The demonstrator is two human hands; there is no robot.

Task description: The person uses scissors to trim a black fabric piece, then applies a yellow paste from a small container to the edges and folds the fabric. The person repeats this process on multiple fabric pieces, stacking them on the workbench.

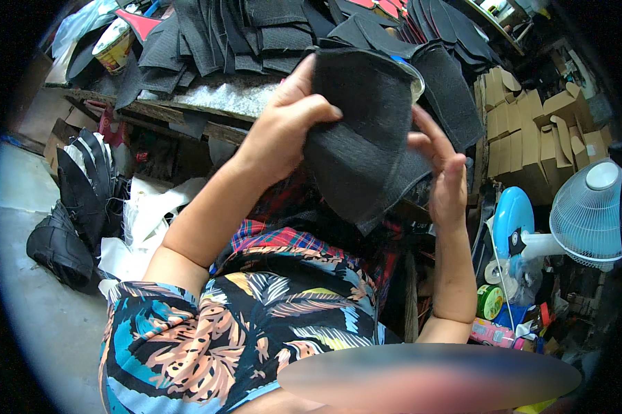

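A curved black fabric piece [359, 131], rounded at its lower end, is held up in front of my body. My left hand [293, 124] grips its left edge, thumb lying on the near face and the fingers behind. Along the right edge, my right hand [443, 162] has its fingers apart, the fingertips close to the fabric; whether they touch it I cannot tell. Behind the held piece, part of a clear, round-rimmed container [416, 81] shows. Stacks of similar black pieces [276, 34] cover the workbench [221, 95] beyond my hands.
Black pieces with red edges [443, 34] lie at the far right of the bench. A paper cup [114, 47] stands at its left end. Cardboard boxes [525, 138] and a blue-and-white fan [580, 214] are on the right. White cloth [145, 221] and black bundled pieces [66, 238] lie left.
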